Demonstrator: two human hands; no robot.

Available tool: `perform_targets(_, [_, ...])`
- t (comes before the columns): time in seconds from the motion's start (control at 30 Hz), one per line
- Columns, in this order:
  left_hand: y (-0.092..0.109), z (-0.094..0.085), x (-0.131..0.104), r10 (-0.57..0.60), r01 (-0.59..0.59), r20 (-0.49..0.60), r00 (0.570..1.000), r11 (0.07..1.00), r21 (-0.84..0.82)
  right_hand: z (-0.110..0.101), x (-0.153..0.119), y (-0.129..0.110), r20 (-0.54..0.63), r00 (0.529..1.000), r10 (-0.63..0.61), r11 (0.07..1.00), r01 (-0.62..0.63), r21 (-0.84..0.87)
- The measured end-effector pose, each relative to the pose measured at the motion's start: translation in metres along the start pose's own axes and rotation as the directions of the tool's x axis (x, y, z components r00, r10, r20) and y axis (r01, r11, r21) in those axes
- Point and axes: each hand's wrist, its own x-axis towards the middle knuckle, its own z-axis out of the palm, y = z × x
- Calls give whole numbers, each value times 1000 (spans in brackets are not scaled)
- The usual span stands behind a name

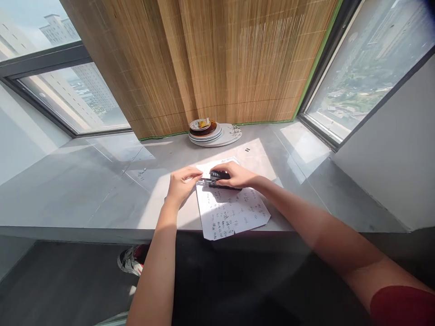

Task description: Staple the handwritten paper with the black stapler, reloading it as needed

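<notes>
A black stapler (217, 174) lies over written sheets of paper (231, 213), its front end pointing left. My right hand (239, 174) is closed around its body from the right. From the stapler's left end a thin metal slide (205, 180) sticks out. My left hand (180, 184) pinches at the outer end of that slide, thumb and forefinger together. Whether staples sit in the slide is too small to make out. The sheets reach slightly past the front edge of the ledge, and handwriting covers them.
Stacked plates (205, 136) stand behind the paper, against a bamboo blind (217, 68). Two small dark strips (247, 150) lie to the right of the plates. Tiny bits (142, 172) are scattered at left. The ledge's front edge (84, 227) runs close to my body.
</notes>
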Motion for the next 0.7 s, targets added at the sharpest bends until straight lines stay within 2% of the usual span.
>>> perform_targets(0.1, [0, 1, 1, 20, -21, 107, 994, 1000, 9, 1, 0, 3, 2, 1000, -15, 1000, 15, 0])
perform_targets(0.17, [-2, 2, 1, -6, 5, 138, 990, 1000, 5, 2, 0, 4, -2, 1000, -22, 1000, 22, 0])
perform_targets(0.33, [-6, 4, 2, -142, 145, 142, 980, 989, -9, 2, 2, 3, -4, 1000, -15, 1000, 15, 2])
perform_targets(0.6, [-3, 4, 2, -121, 115, 180, 976, 992, 47, 2, 3, 2, 1, 1000, -4, 1000, 4, 6])
perform_targets(0.7, [-4, 5, 2, -115, 108, 161, 980, 993, 54, 3, 3, 1, -8, 1000, -3, 1000, 3, 17])
